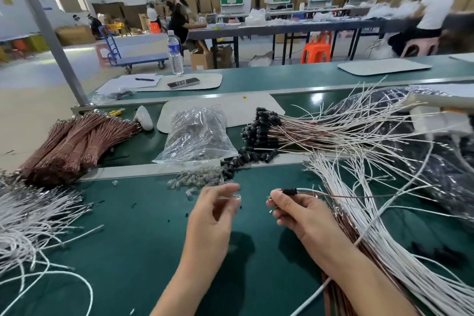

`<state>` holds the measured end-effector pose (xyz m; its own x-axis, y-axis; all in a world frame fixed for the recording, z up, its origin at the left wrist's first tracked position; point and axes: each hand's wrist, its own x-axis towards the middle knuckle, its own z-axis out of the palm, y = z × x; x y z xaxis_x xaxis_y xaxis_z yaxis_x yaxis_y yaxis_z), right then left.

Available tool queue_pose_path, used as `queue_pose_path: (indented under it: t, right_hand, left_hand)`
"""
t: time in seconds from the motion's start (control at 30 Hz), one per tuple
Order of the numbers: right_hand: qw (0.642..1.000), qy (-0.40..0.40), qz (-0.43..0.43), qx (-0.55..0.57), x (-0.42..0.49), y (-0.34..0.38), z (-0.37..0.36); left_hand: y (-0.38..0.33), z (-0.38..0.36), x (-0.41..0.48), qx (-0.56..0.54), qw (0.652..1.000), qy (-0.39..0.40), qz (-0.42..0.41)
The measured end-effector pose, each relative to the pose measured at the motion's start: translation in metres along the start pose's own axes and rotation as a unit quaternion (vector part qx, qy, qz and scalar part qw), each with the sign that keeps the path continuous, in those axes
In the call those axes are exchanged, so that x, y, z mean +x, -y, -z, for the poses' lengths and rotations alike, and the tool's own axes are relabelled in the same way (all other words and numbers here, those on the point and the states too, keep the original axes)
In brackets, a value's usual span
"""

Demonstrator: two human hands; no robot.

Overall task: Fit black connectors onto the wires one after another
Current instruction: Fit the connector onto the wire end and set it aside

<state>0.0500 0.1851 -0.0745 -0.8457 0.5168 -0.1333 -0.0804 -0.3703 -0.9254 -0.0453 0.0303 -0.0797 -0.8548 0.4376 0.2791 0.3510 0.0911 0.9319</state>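
Observation:
My right hand (298,210) pinches a black connector (289,191) with a white and a brown wire (341,195) running out of it to the right. My left hand (213,210) hovers just left of it and pinches a small clear part (237,197) between thumb and fingertips. Loose black connectors (246,158) lie in a heap on the belt edge behind my hands. Small clear parts (197,178) are scattered beside them. Finished wires with black connectors (261,126) are piled at the right rear.
Brown wire bundles (74,143) lie at left, white wires (33,215) at the near left, a big fan of white wires (379,246) at right. A clear bag of parts (197,133) stands centre. A water bottle (175,52), phone (183,83) and other workers are behind.

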Motion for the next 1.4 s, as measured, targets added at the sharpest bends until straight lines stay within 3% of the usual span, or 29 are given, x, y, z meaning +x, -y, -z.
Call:
queue_pose_path:
  t: [0.1,0.27,1.4]
  right_hand:
    - [1.0,0.004,0.006,0.0,0.001,-0.001,0.0]
    - [1.0,0.009,0.008,-0.006,0.004,-0.003,0.002]
    - [0.996,0.01,0.055,-0.067,0.0,-0.007,0.001]
  left_hand:
    - [-0.007,-0.02,-0.006,-0.142,0.985,0.056,0.078]
    - [-0.003,-0.02,-0.003,-0.214,0.969,0.073,0.102]
    - [-0.005,-0.026,-0.012,-0.125,0.99,0.06,0.018]
